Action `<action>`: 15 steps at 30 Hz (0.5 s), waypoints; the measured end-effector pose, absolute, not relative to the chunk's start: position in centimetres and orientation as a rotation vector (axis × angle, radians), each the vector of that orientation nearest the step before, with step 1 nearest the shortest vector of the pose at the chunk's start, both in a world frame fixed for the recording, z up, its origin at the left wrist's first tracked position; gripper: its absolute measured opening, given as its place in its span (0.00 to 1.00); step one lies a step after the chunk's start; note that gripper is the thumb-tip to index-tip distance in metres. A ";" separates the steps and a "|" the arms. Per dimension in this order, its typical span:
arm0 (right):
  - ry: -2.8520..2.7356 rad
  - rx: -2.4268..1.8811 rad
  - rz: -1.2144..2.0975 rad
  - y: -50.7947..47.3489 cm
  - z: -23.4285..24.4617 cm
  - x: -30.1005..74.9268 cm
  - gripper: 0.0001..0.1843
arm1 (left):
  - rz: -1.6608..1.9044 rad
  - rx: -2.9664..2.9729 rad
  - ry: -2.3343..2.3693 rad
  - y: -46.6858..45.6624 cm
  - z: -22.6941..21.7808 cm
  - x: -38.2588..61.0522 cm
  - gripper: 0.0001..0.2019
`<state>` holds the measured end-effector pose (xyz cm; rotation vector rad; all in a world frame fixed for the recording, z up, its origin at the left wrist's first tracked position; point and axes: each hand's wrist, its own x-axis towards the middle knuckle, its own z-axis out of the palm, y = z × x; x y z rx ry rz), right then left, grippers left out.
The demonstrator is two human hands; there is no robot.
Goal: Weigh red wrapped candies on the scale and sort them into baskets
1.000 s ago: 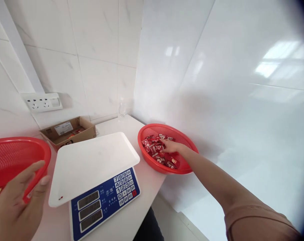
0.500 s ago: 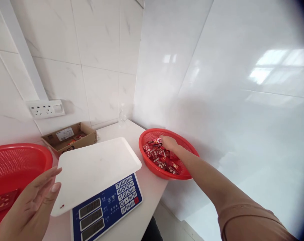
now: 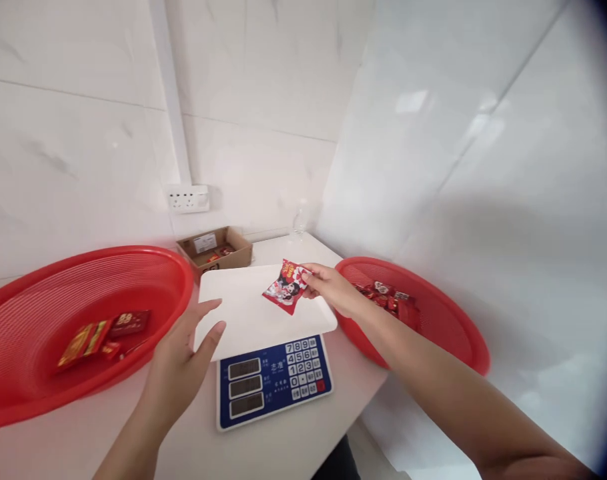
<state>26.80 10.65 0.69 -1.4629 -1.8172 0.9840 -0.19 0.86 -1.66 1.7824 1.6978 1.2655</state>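
Note:
Between the thumb and fingers of my right hand (image 3: pixel 328 288) is a red snack packet (image 3: pixel 286 288) with a printed figure on it. The packet hangs over the white pan of a digital scale (image 3: pixel 243 327), and the blue keypad panel (image 3: pixel 276 380) faces me. My left hand (image 3: pixel 188 350) is by the pan's left edge, thumb and fingers apart, holding nothing. To the right, a red plastic basket (image 3: pixel 453 327) holds several small red packets (image 3: pixel 391 303). A larger red basket (image 3: pixel 148 267) on the left has a few red and gold packets (image 3: pixel 86 343) at its bottom.
Behind the scale stands an open cardboard box (image 3: pixel 228 257) with some red packets inside. A clear object (image 3: pixel 299 220) sits in the table's back corner. Tiled walls close off the back and right, with a power socket (image 3: pixel 188 199) on the back one.
My right hand has come out of the right basket with a red packet and moved left over the scale pan. My left hand stays open near the pan. The view has turned left.

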 end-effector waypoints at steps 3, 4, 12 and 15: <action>-2.094 -1.545 0.738 10.0 -0.5 23.2 0.28 | 1.244 1.813 1.698 0.6 -1.5 -0.4 0.21; -2.213 -1.549 0.581 9.7 -0.9 22.3 0.30 | 1.240 1.814 1.702 0.6 -1.4 -0.5 0.20; -2.682 -1.203 0.395 9.6 -2.7 18.2 0.23 | 1.209 1.751 1.734 0.6 -0.6 -0.6 0.23; -2.578 -1.419 0.271 9.7 -2.2 16.7 0.27 | 1.184 1.730 1.747 0.7 -0.4 -0.5 0.24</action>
